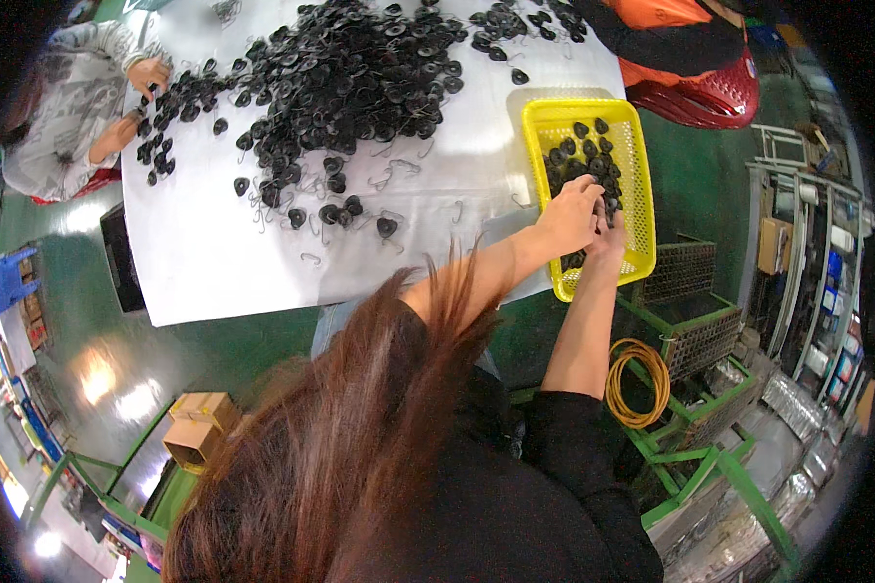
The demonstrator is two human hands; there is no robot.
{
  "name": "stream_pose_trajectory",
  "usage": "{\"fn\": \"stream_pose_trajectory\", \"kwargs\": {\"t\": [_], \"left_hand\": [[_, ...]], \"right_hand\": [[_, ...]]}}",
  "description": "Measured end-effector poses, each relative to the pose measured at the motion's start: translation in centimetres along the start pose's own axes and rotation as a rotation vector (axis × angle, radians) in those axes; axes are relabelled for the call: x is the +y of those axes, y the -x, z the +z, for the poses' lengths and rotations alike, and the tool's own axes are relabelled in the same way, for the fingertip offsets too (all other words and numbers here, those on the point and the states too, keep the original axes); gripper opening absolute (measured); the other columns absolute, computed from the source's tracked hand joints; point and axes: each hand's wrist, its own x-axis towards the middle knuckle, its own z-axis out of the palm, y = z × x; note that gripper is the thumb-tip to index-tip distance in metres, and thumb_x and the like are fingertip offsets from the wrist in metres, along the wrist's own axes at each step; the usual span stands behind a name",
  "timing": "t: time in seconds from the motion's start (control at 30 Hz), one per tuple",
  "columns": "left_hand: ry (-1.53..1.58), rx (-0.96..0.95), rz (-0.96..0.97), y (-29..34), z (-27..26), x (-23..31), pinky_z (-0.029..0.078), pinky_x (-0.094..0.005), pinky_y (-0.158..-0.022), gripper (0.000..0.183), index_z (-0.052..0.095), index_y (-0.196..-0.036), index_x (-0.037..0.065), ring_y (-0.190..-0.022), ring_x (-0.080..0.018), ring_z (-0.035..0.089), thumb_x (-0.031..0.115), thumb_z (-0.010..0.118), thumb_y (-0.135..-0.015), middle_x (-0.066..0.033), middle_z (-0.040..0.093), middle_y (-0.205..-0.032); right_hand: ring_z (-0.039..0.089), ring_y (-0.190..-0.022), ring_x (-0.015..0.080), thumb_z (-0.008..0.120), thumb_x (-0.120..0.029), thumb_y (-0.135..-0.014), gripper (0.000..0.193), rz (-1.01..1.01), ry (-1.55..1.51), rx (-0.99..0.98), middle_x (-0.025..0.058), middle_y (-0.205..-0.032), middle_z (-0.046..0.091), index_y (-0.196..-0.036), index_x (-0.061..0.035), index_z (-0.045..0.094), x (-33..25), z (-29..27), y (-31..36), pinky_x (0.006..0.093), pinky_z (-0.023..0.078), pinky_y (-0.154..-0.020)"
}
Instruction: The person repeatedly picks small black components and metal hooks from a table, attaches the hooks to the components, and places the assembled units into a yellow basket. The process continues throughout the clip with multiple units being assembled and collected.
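Observation:
Both my hands are inside the yellow plastic basket at the table's right edge, close together above small black disc-shaped parts. My left hand reaches in from the left, its fingers bent and closed toward the right hand. Just beside it, my right hand has its fingers curled up against the left fingertips. Something dark shows between the two hands, too small to make out. More of the black parts lie beneath and beyond my fingers.
A large heap of black parts covers the white tabletop, with loose wire hooks around it. Another person's hands handle parts at the far left. A person in orange and black sits far right by a red chair. Green-framed racks stand at right.

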Motion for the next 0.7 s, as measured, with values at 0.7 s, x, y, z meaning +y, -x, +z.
{"fn": "stream_pose_trajectory", "kwargs": {"t": [0.7], "left_hand": [[-0.516, 0.416, -0.483, 13.4, -28.6, -19.9, 0.047, -0.0318, -0.068, 0.023, 0.061, -0.084, 0.006, -0.077, -0.0203, 0.059, 0.026, 0.067, -0.074, -0.0071, 0.062, -0.081]], "right_hand": [[0.056, -0.092, 0.0274, 0.06, -0.009, -0.074, 0.021, -1.24, 1.819, -0.961, 0.0051, -0.099, 0.054, -0.094, -0.0111, 0.06, 32.8, 18.6, 7.0, 0.0376, 0.049, -0.071]]}}
